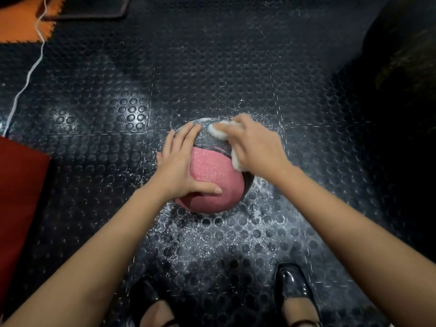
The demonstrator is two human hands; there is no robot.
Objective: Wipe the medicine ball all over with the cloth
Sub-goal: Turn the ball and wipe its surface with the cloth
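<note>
Under the right hand [253, 147], cloth [219, 132] half hidden; left hand [179, 161] flat on ball [212, 182].

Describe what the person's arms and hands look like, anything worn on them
Both arms are bare from the frame edge to the wrist: no sleeves show. The left hand and right hand wear no gloves, and no rings, watch or bracelet can be seen. The nails on the left fingers look short and unpainted. No markings show on either arm.
</note>
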